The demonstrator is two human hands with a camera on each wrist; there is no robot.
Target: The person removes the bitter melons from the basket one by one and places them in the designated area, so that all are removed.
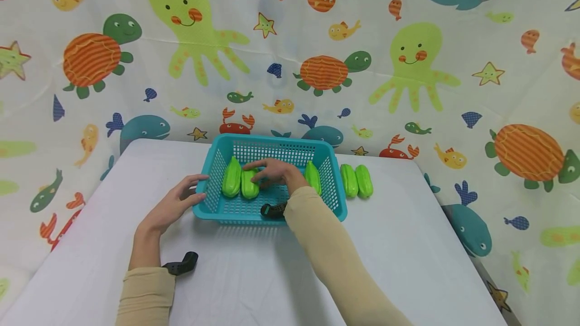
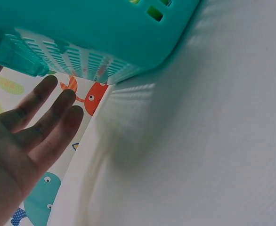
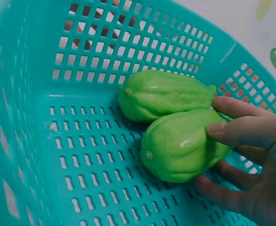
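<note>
A teal basket (image 1: 272,140) holds several green gourd-like vegetables. Inside it, my right hand (image 1: 272,171) has thumb and fingers around one green vegetable (image 3: 180,146); in the right wrist view the hand (image 3: 255,150) grips its far end. A second green vegetable (image 3: 161,94) lies alongside it, at the basket's left in the head view. Another one (image 1: 312,176) is on the right side, partly behind my right arm. My left hand (image 1: 174,202) is at the basket's left rim, fingers spread and loosely bent; the left wrist view shows the hand (image 2: 29,136) beside the basket wall (image 2: 114,37).
Two green vegetables (image 1: 349,181) (image 1: 364,181) lie side by side on the white table (image 1: 399,245), just right of the basket. A curtain (image 1: 281,39) printed with sea animals hangs behind the table.
</note>
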